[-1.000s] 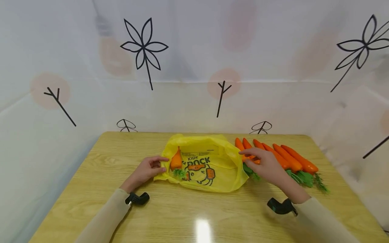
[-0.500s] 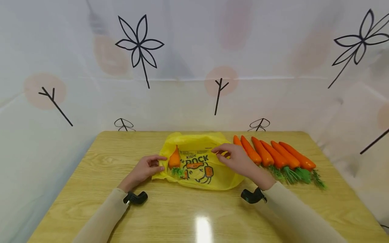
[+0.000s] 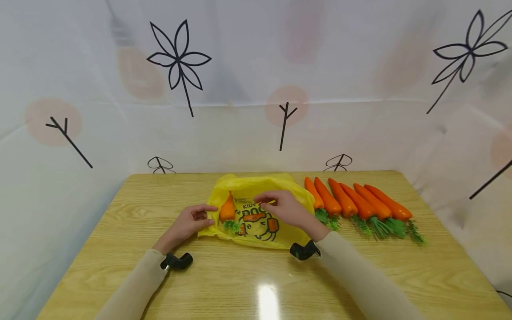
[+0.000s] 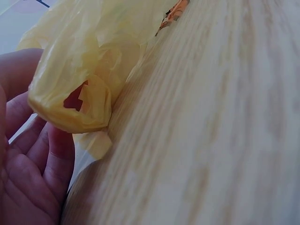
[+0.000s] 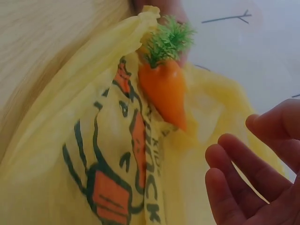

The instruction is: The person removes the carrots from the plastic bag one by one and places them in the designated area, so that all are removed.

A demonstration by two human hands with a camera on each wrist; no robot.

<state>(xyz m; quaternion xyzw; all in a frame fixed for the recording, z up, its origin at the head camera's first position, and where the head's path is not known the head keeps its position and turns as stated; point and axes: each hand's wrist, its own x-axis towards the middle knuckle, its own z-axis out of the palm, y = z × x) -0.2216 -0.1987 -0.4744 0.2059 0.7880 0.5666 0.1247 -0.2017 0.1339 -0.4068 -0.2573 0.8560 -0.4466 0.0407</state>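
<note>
A yellow plastic bag (image 3: pixel 292 231) with a printed cartoon face lies on the table, its mouth spread wide. My left hand (image 3: pixel 192 224) pinches the bag's left edge between thumb and fingers; the left wrist view shows that hand (image 4: pixel 33 159) beside the crumpled bag corner (image 4: pixel 89 108). One orange toy carrot (image 3: pixel 228 210) with a feathery green top (image 5: pixel 168 40) rests inside the bag near its left side. Above the middle of the bag is my right hand (image 3: pixel 286 209). In the right wrist view its fingers (image 5: pixel 243 187) are loosely bent, apart from the carrot, and hold nothing.
Several orange carrots (image 3: pixel 358 202) with green leafy tops lie side by side on the wooden table (image 3: pixel 224 280), just right of the bag. A white cloth (image 3: pixel 224 138) printed with flowers and twigs stands behind the table. A dark cable (image 3: pixel 503 293) shows at the lower right.
My right hand has moved left from the bag's right edge, by the carrots, to over the bag's middle. The left hand stays at the bag's left edge. The view has shifted slightly.
</note>
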